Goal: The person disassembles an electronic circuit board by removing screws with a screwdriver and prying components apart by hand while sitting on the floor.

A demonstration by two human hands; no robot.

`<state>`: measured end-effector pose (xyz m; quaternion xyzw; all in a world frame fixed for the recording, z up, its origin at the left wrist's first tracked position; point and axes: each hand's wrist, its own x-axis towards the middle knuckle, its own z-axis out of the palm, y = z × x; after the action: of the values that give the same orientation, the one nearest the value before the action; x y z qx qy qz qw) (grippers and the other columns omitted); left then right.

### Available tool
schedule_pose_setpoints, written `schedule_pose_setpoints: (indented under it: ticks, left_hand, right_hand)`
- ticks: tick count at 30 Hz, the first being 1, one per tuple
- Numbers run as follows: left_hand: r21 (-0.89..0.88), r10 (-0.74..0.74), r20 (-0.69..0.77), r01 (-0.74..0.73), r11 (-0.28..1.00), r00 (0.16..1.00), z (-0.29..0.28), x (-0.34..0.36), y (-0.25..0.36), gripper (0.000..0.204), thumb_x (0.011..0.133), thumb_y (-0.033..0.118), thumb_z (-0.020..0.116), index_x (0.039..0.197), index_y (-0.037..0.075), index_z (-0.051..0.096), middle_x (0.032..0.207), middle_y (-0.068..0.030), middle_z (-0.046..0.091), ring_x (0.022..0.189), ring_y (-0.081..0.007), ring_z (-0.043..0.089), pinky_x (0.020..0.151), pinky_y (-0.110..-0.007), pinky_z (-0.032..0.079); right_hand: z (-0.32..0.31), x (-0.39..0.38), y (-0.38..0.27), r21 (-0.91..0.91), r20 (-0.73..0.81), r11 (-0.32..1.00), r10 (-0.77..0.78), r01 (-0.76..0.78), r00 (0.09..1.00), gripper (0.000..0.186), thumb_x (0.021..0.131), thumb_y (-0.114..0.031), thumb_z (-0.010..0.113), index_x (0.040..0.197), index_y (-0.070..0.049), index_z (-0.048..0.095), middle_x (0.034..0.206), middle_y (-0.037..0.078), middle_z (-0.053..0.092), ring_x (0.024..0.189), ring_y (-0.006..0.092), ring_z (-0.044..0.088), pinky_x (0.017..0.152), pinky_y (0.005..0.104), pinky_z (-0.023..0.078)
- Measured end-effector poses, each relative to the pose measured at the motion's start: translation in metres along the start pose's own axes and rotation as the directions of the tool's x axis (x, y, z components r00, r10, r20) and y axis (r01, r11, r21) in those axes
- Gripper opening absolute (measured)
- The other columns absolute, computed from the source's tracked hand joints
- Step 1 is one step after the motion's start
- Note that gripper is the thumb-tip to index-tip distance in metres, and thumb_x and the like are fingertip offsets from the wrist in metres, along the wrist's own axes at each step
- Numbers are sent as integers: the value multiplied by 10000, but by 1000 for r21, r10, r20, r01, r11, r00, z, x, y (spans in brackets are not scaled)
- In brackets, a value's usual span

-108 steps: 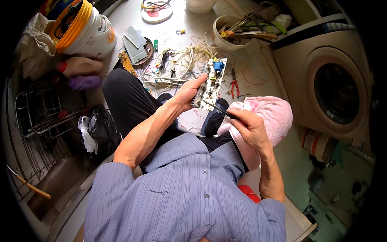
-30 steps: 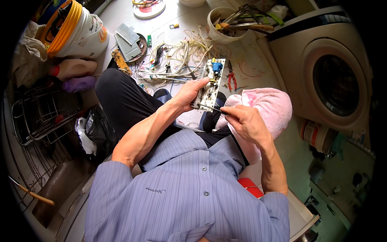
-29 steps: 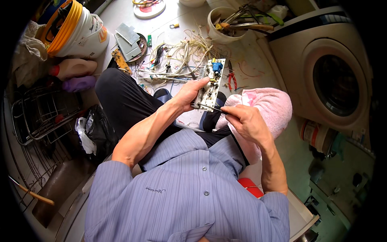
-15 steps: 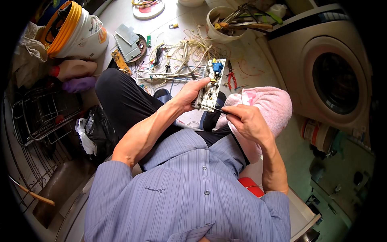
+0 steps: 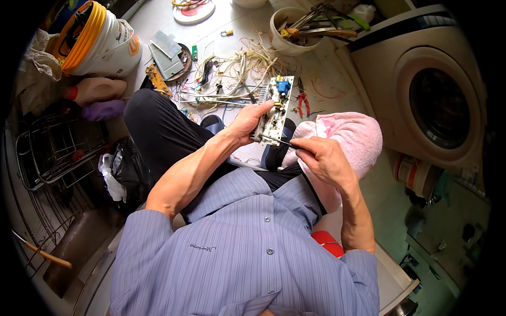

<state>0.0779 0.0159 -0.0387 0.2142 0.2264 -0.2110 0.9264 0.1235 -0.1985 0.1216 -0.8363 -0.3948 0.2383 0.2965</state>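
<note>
My left hand (image 5: 247, 122) grips the left edge of a circuit board (image 5: 272, 120), its thumb lying on the board's face. The board is pale and narrow, crowded with small parts, and a blue component (image 5: 283, 87) sits near its far end. In my right hand (image 5: 326, 159) is a thin tool with a dark handle (image 5: 291, 145), which looks like a screwdriver. Its slender shaft lies across the board's near end; whether the tip touches a part is too small to tell. A pink towel (image 5: 354, 138) covers my right knee.
Tangled wires (image 5: 237, 73) spread over the floor beyond the board, with red-handled pliers (image 5: 302, 102) to their right. A tool bucket (image 5: 284, 39) stands farther back. To the right is a washing machine (image 5: 421, 100); at left are a white bucket (image 5: 113, 52) and a wire rack (image 5: 58, 152).
The circuit board has tilted or shifted very slightly in my left hand. Both hands keep nearly the same place, and the tool still lies at the board's near end.
</note>
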Motion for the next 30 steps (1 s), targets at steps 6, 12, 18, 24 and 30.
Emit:
schedule_pose_setpoints:
  ticks: [6,12,18,24,30]
  left_hand:
    - [-18,-11,5,11,1000,1000,-2,1,-3,406,1082,295,466,1266,-34,618,1132,-147,728,946,-216,738,846,-374,629]
    - [-19,-42,5,42,999,999,3,-3,-4,417,1085,295,455,1283,-38,609,1167,-162,717,985,-230,733,874,-390,624]
    - [-6,-27,9,27,1000,1000,3,-5,-2,397,1083,298,466,1255,-23,624,1118,-142,732,944,-219,742,838,-382,635]
    - [-7,-21,0,21,1000,1000,6,-7,-4,391,1078,310,482,1233,-14,636,1085,-126,740,913,-209,745,810,-375,639]
    - [6,-10,-17,10,1000,1000,6,-9,-6,386,1074,305,495,1230,-17,639,1088,-134,738,909,-210,744,804,-371,639]
  right_hand:
    - [-1,-1,0,-40,28,999,-11,12,1000,234,859,-42,709,1090,-19,738,880,168,724,781,311,706,703,364,553]
    - [1,-3,2,-20,-9,998,-52,51,999,216,845,-90,715,1056,-50,737,825,160,698,767,346,684,690,410,547]
    - [-1,-2,0,-15,20,1000,-11,11,1000,231,845,-61,713,1072,-33,743,855,171,716,766,324,700,693,381,552]
    - [1,-5,-2,38,12,999,23,-23,1000,216,840,-90,712,1047,-40,748,853,183,717,792,351,703,714,406,561]
    - [-1,-6,-2,34,33,999,28,-29,999,224,838,-87,712,1053,-32,745,866,182,722,808,351,705,730,403,564]
